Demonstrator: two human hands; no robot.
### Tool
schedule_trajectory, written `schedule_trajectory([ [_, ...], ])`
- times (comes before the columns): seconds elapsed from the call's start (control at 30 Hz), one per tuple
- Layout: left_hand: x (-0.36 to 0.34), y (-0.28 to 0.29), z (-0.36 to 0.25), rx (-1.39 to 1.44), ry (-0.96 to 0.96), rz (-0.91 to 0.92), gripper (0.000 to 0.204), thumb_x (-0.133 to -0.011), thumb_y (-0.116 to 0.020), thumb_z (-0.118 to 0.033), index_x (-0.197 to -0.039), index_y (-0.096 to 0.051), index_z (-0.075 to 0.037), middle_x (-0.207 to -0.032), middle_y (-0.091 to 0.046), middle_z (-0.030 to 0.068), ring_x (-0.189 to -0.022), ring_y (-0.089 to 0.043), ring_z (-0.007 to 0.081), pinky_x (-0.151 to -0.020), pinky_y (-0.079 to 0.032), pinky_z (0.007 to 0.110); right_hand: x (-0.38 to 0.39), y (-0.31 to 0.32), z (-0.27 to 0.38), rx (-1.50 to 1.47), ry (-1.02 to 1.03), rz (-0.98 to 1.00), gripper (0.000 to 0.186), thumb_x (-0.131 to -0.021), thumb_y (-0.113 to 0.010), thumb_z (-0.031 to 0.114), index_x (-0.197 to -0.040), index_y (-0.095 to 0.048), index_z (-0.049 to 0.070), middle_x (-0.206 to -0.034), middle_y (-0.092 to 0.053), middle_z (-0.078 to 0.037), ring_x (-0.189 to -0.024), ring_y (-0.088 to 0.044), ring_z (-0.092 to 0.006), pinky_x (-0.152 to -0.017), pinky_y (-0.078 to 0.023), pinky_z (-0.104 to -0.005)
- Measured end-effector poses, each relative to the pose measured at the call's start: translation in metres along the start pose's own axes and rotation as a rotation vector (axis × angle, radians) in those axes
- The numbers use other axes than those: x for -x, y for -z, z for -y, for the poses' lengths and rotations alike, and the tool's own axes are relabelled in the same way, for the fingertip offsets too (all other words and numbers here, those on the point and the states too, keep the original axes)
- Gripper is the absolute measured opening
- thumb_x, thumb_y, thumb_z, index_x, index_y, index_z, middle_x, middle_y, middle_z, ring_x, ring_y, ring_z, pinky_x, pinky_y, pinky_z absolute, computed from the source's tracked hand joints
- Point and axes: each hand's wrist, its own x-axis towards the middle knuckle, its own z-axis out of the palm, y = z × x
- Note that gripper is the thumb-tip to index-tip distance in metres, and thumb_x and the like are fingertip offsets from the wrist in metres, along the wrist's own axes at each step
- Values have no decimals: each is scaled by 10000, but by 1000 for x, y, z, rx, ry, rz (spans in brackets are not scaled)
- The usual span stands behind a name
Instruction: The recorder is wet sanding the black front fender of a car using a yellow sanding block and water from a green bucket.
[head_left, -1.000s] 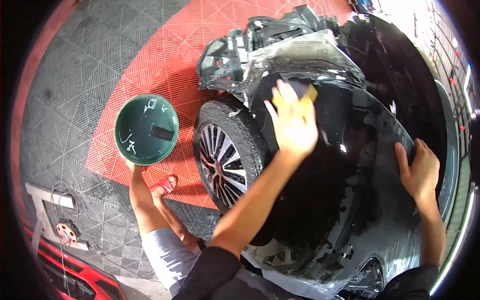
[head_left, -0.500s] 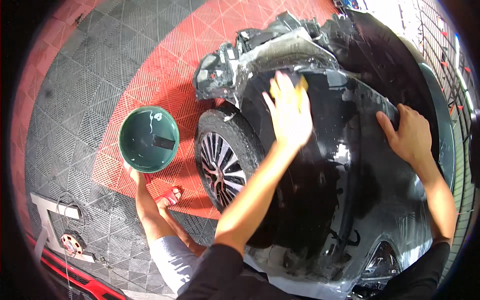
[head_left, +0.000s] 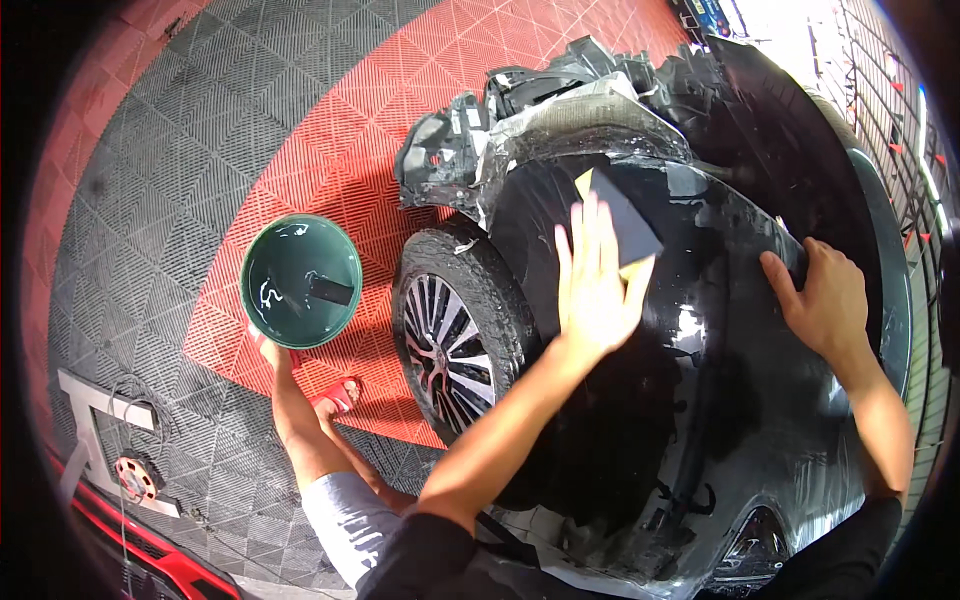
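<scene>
Along the black panel (head_left: 620, 400), our left hand (head_left: 600, 305) lies, fingers (head_left: 592, 235) outstretched, newly baring more dark sheet (head_left: 632, 220), suggesting looser contact; whether our right hand (head_left: 828, 290) grips is unclear.

Car workshop: black car (head_left: 640, 430) partly stripped, grid-tiled floor (head_left: 200, 130).

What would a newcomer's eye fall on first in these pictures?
Near the centre, the left hand partly covers a flat black and yellow pad over a glossy black car panel. Left of it are a black-tyred wheel with silver spokes and, farther left, a round green bucket.
</scene>
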Motion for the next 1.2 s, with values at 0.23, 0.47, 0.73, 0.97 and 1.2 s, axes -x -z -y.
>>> schedule_trajectory([
  [0.23, 20, 22, -2, 327, 72, 32, 620, -971, -501, -160, -1507, -304, 81, -1610, -215, 277, -1492, -183, 473, -1194, -147, 607, -4, 9, 6, -52, -46, 95, 557, -891, -649, 510, -761, -613, -31, -752, -645, -236, -747, -662, -429, -670, -518, -498],
  [0.47, 97, 130, -45, 1020, 455, 255, 680, -998, -442, -248, -1560, -181, 34, -1614, -256, 207, -1491, -268, 356, -1194, -226, 475, -8, 22, -4, -155, -121, 174, 577, -899, -615, 533, -766, -615, -29, -801, -658, -232, -798, -659, -425, -718, -517, -489],
  [0.73, 25, 270, -28, 1181, 1053, 184, 543, -1042, -431, -511, -1263, -490, -18, -1027, -661, 137, -636, -601, 246, -603, -505, 365, 9, 43, 129, -1001, 67, -216, 788, -745, -831, 406, -1333, -504, -4, -1259, -543, -205, -1115, -539, -385, -979, -422, -472],
  [0.97, -20, 408, 18, 872, 1382, 437, 367, -1063, -447, -429, -1293, -529, -155, -1050, -674, 20, -468, -442, 96, -446, -382, 255, 17, 50, 405, -2702, -763, 530, 341, -986, -662, 261, -1241, -654, 34, -1105, -685, -31, -1026, -618, -112, -935, -493, -291],
  [1.2, -78, 454, 63, 458, 1384, 399, 332, -1001, -625, -249, -1265, -516, -80, -906, -643, 36, -563, -552, 104, -507, -439, 251, 9, 85, 446, -2654, -1163, 295, 305, -959, -698, 216, -1188, -680, 15, -1039, -720, -35, -950, -637, -92, -871, -521, -283],
])
